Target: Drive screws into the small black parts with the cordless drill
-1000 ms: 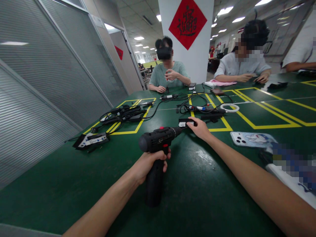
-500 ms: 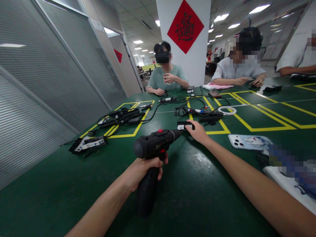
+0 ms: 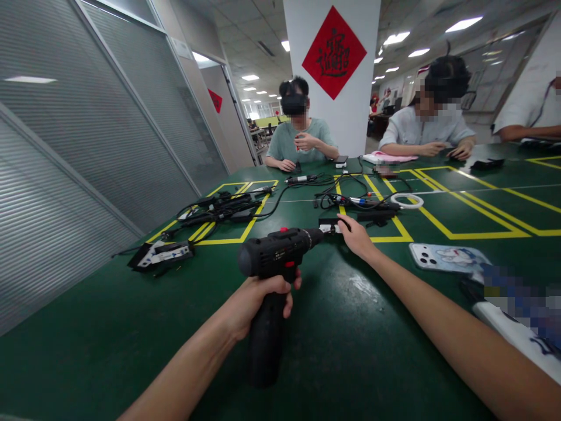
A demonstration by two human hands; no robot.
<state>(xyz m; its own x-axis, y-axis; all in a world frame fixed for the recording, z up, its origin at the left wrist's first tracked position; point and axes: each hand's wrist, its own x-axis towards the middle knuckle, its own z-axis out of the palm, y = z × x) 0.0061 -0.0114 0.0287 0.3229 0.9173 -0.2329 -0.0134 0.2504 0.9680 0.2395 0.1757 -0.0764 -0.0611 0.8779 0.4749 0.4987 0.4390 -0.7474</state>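
Note:
My left hand (image 3: 267, 298) is wrapped round the grip of a black cordless drill (image 3: 276, 251) with red buttons. The drill's chuck points away and to the right. At its tip sits a small black box with a white label (image 3: 329, 226); whether the bit touches it I cannot tell. My right hand (image 3: 356, 237) grips the right end of this box with thumb and fingers. The lower part of the drill hangs toward the near side of the green table (image 3: 184, 327).
Black cables and devices (image 3: 228, 207) lie heaped at the left, near an open black-and-white part (image 3: 162, 255). More cables (image 3: 355, 202) and a white ring (image 3: 407, 201) lie beyond my right hand. A phone (image 3: 447, 257) rests at right. People sit across the table.
The view has shifted slightly, so the scene sits a little lower and further right. Both hands keep their hold on the drill and the box.

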